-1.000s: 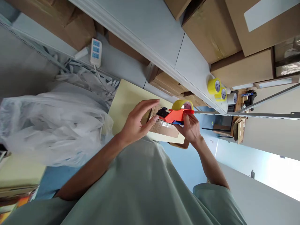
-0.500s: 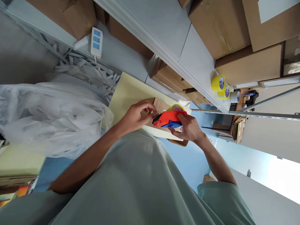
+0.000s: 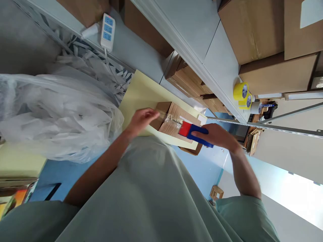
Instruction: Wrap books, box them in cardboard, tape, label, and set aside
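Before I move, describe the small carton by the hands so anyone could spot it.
Find the pale-yellow board, mid-view. Between left hand and right hand sits the small brown carton. Unlike the shelf cartons, it lies on that board, crossed by crinkled shiny tape.

left grip (image 3: 143,120): blurred | dispenser (image 3: 193,130): partly behind right grip (image 3: 217,135) | white bag (image 3: 57,117): cut at left edge

Pale walls (image 3: 290,114) surround a blue floor (image 3: 196,168), with bright light (image 3: 302,195) beyond a metal-framed shelf (image 3: 191,30).
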A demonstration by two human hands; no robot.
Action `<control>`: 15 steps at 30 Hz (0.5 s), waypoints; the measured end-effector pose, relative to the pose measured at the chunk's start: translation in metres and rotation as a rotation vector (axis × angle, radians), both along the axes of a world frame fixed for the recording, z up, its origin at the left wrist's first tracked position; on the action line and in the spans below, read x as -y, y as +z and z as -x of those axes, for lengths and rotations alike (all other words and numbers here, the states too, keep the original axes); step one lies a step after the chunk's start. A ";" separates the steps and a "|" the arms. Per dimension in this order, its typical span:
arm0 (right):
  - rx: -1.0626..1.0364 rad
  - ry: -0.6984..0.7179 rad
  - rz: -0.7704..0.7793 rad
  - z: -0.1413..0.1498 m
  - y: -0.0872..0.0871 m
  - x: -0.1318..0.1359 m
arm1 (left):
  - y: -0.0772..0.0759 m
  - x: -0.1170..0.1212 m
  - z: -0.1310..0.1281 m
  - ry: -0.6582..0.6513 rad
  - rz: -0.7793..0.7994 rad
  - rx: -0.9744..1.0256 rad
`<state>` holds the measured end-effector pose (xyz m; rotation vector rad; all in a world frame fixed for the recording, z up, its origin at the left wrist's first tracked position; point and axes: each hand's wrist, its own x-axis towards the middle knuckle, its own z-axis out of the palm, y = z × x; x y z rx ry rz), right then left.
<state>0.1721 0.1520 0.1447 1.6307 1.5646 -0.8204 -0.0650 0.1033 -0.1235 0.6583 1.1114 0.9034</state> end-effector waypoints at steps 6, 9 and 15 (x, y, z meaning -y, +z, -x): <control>-0.082 -0.207 -0.020 -0.014 0.026 -0.013 | -0.052 -0.008 -0.006 0.014 0.082 0.017; -0.137 -0.186 -0.075 0.000 0.024 -0.012 | -0.065 -0.008 -0.027 0.041 0.076 0.022; -0.162 -0.143 -0.105 0.015 0.011 -0.015 | -0.083 -0.005 -0.049 0.011 0.045 -0.081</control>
